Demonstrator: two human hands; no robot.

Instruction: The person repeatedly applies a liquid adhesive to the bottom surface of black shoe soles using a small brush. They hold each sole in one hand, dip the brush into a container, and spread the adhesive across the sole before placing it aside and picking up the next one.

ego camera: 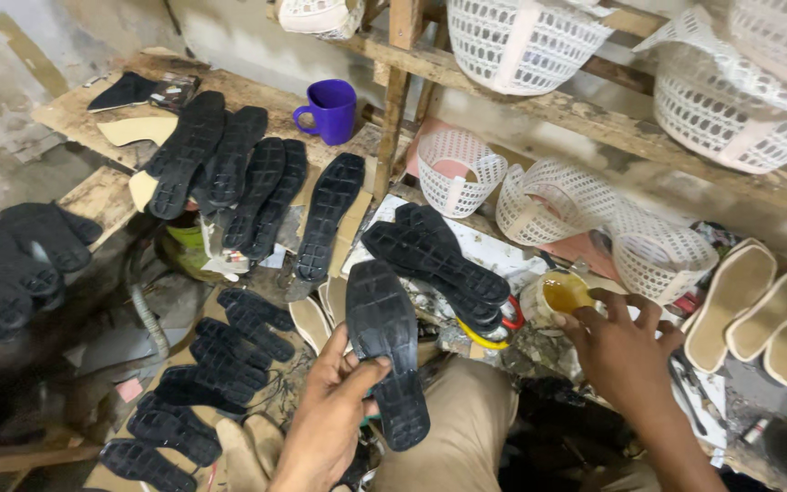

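Head camera view, low centre of the frame: the left hand [334, 415] has its fingers and thumb closed around the edge of a black rubber shoe sole [384, 351], tread side up, above the lap. That sole looks light, flexible and grippy, best pinched at its narrow waist. Right of centre, the right hand [626, 351] reaches to a small pot of amber glue [565, 293]; whether its fingers hold anything I cannot tell.

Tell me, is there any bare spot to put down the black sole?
Hardly. The left hand holds the black sole over a bench packed with soles. The barest patch is the wooden shelf at its left end, before the row of black soles. Around the glue pot, by the right hand, it is crowded.
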